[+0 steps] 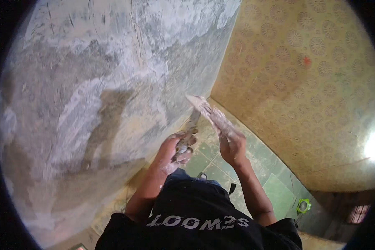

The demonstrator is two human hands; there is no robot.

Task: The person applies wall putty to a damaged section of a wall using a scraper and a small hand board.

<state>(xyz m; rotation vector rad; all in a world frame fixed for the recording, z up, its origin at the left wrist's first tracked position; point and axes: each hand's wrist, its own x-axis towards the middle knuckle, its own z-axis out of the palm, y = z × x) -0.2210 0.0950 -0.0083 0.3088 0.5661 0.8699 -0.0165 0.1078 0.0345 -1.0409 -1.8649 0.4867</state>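
While the left hand is curled into a firm grip around a narrow, dark scraper, the right hand is held out nearly flat, its fingers straight and seemingly clasping nothing. White paste coats that right hand from the fingers to near the wrist, and pale smears mark the left one too. The scraper is low in front of the body, between the left fist and the right fingers, its upper end pointing away from the person toward the corner; whether it touches the right hand, I cannot tell.

The scraper looks light and stiff, though its handle is mostly hidden in the fist. With this much residue about, it would probably be slippery, so the dependable hold is a full wrap low on the handle, away from the thin end. The paste looks soft and sticky, likely to smear under pressure, and is better carried on a flat palm than pinched.

To the left rises a grey, patchy wall with whitish streaks; to the right, a yellowish patterned wall. Beneath lies a green tiled floor, with a bright green fan at lower right.
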